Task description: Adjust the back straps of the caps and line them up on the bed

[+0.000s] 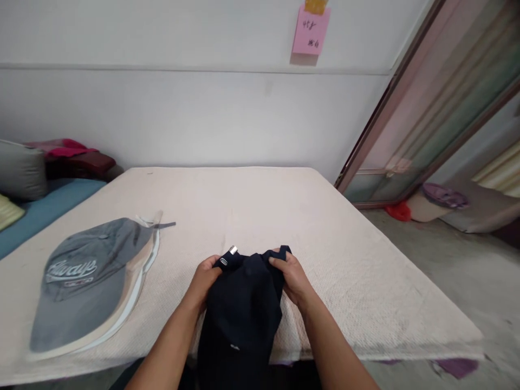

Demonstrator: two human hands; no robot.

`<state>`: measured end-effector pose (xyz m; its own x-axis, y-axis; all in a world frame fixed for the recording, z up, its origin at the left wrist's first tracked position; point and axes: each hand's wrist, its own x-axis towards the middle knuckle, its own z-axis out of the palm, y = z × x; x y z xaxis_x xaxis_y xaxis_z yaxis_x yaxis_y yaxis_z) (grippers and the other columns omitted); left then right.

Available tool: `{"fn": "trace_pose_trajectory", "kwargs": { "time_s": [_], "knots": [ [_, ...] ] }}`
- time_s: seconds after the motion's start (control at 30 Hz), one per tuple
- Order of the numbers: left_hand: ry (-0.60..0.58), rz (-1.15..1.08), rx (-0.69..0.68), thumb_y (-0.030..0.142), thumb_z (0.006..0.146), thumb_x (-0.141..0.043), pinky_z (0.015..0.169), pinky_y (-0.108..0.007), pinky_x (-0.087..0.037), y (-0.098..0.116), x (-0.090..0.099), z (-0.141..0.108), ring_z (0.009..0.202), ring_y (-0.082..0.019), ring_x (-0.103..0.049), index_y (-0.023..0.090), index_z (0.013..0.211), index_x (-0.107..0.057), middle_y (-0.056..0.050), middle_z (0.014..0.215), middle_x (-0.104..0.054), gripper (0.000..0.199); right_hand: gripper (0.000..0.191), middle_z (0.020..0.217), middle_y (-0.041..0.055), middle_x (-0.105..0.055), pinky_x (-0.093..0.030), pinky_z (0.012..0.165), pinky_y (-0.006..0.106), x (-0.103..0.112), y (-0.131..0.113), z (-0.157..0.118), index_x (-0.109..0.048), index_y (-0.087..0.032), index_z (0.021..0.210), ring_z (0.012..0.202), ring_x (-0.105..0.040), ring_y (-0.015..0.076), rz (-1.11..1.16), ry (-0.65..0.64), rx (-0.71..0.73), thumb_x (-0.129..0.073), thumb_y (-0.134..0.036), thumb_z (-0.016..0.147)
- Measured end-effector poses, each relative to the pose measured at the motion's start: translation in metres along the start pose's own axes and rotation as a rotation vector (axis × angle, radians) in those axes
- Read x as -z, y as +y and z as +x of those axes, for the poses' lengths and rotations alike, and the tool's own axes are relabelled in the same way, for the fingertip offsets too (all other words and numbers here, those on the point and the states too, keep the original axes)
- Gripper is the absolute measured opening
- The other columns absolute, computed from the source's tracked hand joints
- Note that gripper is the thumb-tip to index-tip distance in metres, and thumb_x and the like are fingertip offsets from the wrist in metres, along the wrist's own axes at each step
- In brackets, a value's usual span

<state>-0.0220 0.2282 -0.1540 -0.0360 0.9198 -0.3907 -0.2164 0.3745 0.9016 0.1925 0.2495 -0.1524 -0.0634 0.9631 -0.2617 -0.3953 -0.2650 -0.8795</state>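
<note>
A dark navy baseball cap [244,303] hangs between my two hands at the table's near edge, its brim pointing down towards me. My left hand [205,281] pinches the back strap end that carries a small metal buckle [233,250]. On the other side, my right hand [293,276] grips the loose strap end between thumb and fingers. The two strap ends are apart. To the left lies a stack of flattened caps, with a grey cap [87,271] bearing white lettering on top and paler brims showing beneath it.
A cream textured cloth [345,271] covers the table, which meets a white wall. A pink note [311,31] is taped to the wall. Cushions [20,170] rest on a blue seat at the left. Sliding doors [406,108] and a bag-like bundle [434,203] are at the right.
</note>
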Motion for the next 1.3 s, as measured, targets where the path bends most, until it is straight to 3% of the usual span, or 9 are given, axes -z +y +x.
{"fn": "trace_pose_trajectory", "kwargs": {
  "time_s": [0.13, 0.27, 0.4, 0.5, 0.6, 0.77, 1.0, 1.1, 1.3],
  "knots": [
    [0.028, -0.018, -0.007, 0.014, 0.060, -0.062, 0.041, -0.021, -0.031, 0.004, -0.008, 0.001, 0.040, -0.011, -0.050, 0.018, 0.079, -0.063, 0.005, 0.049, -0.059, 0.019, 0.020, 0.068, 0.0022, -0.063, -0.042, 0.063, 0.028, 0.003, 0.000, 0.007, -0.065, -0.016, 0.073, 0.064, -0.056, 0.0158, 0.043, 0.061, 0.042, -0.073, -0.034, 0.070],
    [0.008, -0.054, -0.021, 0.023, 0.066, -0.065, 0.046, -0.021, -0.037, 0.008, -0.014, -0.005, 0.047, -0.012, -0.054, 0.018, 0.076, -0.062, 0.004, 0.056, -0.061, 0.011, 0.017, 0.071, 0.0037, -0.064, -0.045, 0.065, 0.029, 0.009, -0.002, 0.012, -0.064, -0.016, 0.073, 0.067, -0.058, 0.0170, 0.122, 0.136, 0.091, -0.073, -0.030, 0.071],
    [-0.038, -0.077, 0.003, 0.034, 0.067, -0.073, 0.055, -0.025, -0.044, 0.010, -0.016, -0.010, 0.056, -0.016, -0.062, 0.018, 0.087, -0.065, 0.000, 0.067, -0.068, 0.026, 0.015, 0.070, 0.0013, -0.061, -0.047, 0.062, 0.027, 0.018, -0.012, 0.011, -0.060, -0.018, 0.076, 0.064, -0.057, 0.0137, 0.353, 0.078, 0.097, -0.072, -0.023, 0.070],
    [-0.069, -0.090, 0.028, 0.036, 0.066, -0.076, 0.055, -0.026, -0.044, 0.009, -0.015, -0.010, 0.055, -0.016, -0.061, 0.017, 0.084, -0.066, -0.002, 0.065, -0.067, 0.029, 0.014, 0.060, -0.0034, -0.053, -0.041, 0.048, 0.021, 0.021, -0.017, 0.009, -0.059, -0.018, 0.078, 0.047, -0.046, 0.0072, 0.422, 0.036, 0.067, -0.068, -0.027, 0.074],
    [-0.077, -0.121, 0.028, 0.032, 0.066, -0.077, 0.052, -0.023, -0.043, 0.007, -0.012, -0.009, 0.051, -0.013, -0.058, 0.016, 0.074, -0.064, 0.001, 0.059, -0.064, 0.023, 0.019, 0.053, -0.0062, -0.047, -0.027, 0.038, 0.019, 0.016, -0.014, 0.008, -0.060, -0.017, 0.082, 0.037, -0.029, 0.0036, 0.294, 0.028, 0.088, -0.063, -0.035, 0.079],
    [-0.104, -0.227, 0.052, 0.025, 0.066, -0.076, 0.058, -0.024, -0.047, 0.005, -0.008, -0.007, 0.056, -0.013, -0.061, 0.016, 0.079, -0.065, -0.001, 0.066, -0.067, 0.020, 0.024, 0.051, -0.0078, -0.047, -0.025, 0.039, 0.020, -0.006, -0.004, 0.004, -0.061, -0.018, 0.092, 0.035, -0.024, 0.0034, 0.058, -0.106, 0.101, -0.062, -0.039, 0.080],
    [-0.130, -0.312, 0.028, 0.026, 0.068, -0.075, 0.068, -0.027, -0.049, 0.010, -0.011, -0.012, 0.066, -0.015, -0.065, 0.016, 0.086, -0.067, -0.002, 0.075, -0.071, 0.023, 0.014, 0.062, 0.0001, -0.059, -0.032, 0.045, 0.022, -0.014, -0.005, 0.000, -0.065, -0.014, 0.078, 0.044, -0.045, 0.0072, -0.095, -0.307, -0.006, -0.062, -0.027, 0.075],
    [-0.127, -0.310, 0.026, 0.025, 0.067, -0.076, 0.075, -0.029, -0.048, 0.011, -0.011, -0.016, 0.072, -0.017, -0.066, 0.016, 0.089, -0.068, -0.003, 0.079, -0.072, 0.026, 0.010, 0.067, 0.0014, -0.062, -0.036, 0.050, 0.024, -0.013, -0.006, 0.003, -0.066, -0.015, 0.077, 0.049, -0.050, 0.0092, -0.050, -0.245, 0.045, -0.060, -0.022, 0.072],
    [-0.137, -0.298, 0.029, 0.022, 0.068, -0.073, 0.067, -0.027, -0.045, 0.012, -0.009, -0.023, 0.063, -0.015, -0.061, 0.016, 0.081, -0.069, -0.001, 0.070, -0.069, 0.015, 0.010, 0.066, -0.0002, -0.059, -0.033, 0.048, 0.023, -0.011, -0.008, 0.010, -0.062, -0.015, 0.075, 0.049, -0.046, 0.0078, 0.132, -0.090, 0.140, -0.060, -0.014, 0.065]
  ]
}}
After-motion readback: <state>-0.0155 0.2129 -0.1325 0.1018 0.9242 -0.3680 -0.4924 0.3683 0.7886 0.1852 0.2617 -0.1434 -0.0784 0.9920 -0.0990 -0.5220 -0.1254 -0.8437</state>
